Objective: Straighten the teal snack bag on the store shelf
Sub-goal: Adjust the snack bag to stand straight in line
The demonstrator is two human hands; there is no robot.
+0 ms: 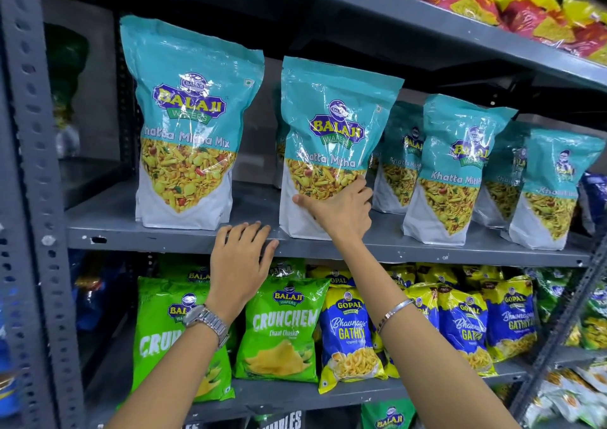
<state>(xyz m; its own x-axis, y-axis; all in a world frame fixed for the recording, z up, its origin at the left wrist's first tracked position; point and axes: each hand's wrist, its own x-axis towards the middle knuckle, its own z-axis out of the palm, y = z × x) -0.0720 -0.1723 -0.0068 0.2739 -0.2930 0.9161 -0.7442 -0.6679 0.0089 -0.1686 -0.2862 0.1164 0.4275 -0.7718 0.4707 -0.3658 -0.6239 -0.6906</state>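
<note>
The right hand [340, 208] lies spread against the lower front of the teal snack bag [331, 139], thumb stretched across the white base and fingers curled around its right edge; it is a flat, loose hold, more a press than a pinch. The left hand [241, 257] holds nothing: its fingers are relaxed and rest over the front lip of the grey shelf [170, 239], just left of the bag. A wristwatch [207, 321] sits on the left wrist and a thin bangle [394, 313] on the right.

The bag stands on the middle shelf, second from the left in a row of like teal pouches, leaning slightly with its top towards the right.

The likeliest slip: pressing only low down may pivot the tall pouch, so the top tips back or sideways. The film looks glossy, and the palm could slide over it rather than turn it. A push to the right would nudge the neighbouring teal bag [456, 169], which stands near, with others tucked behind.

To the left there is a bare stretch of shelf before the leftmost teal bag [190, 123], so there is room to shift that way. The bag's base sits close to the front lip; pulling forward risks dropping it onto the green crisp packets [282, 326] below. The shelf above leaves headroom.
</note>
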